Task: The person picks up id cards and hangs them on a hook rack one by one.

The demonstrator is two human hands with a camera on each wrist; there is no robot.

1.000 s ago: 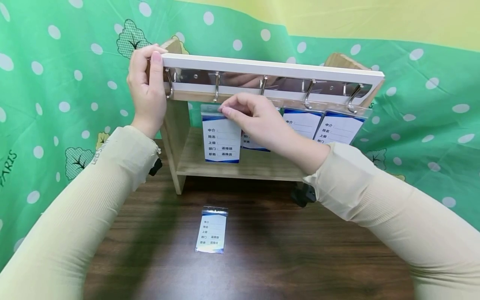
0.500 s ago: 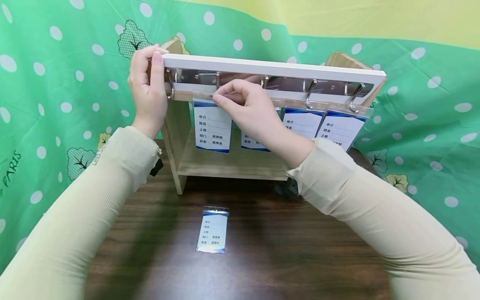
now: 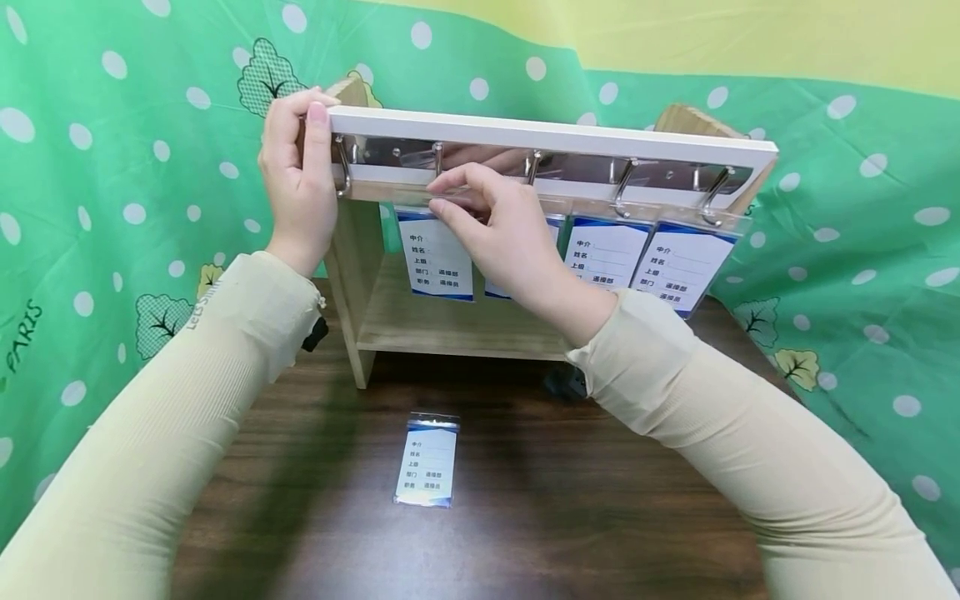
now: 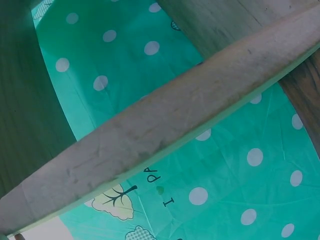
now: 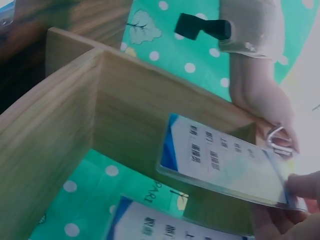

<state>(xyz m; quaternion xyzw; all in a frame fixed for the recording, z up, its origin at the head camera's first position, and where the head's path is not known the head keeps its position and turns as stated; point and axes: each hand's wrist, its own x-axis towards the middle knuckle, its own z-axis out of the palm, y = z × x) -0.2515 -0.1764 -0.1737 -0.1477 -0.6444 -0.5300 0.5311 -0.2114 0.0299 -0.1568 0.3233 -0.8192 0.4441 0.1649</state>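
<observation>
My left hand (image 3: 300, 183) grips the left end of a white hook board (image 3: 555, 131) on a wooden stand. With thumb and fingers, my right hand (image 3: 506, 221) pinches the clear top edge of a plastic-sleeved name badge (image 3: 438, 260), just below the second hook (image 3: 438, 157) from the left; the hook's tip is hidden behind the hand. In the right wrist view the pinched badge (image 5: 225, 155) slants, printed face showing. To the right hang a badge (image 3: 609, 248), another badge (image 3: 684, 262) at the end, and one partly hidden behind my right hand.
A further badge (image 3: 427, 462) lies on the dark wood table (image 3: 600, 500). The stand has a lower shelf (image 3: 465, 337) and wooden side panels. A green dotted cloth (image 3: 150, 208) drapes behind. The leftmost hook (image 3: 342, 171) carries nothing.
My right hand has raised the pinched badge from below the board toward the second hook, going left and then slightly back right. My left hand has stayed on the board's end.
</observation>
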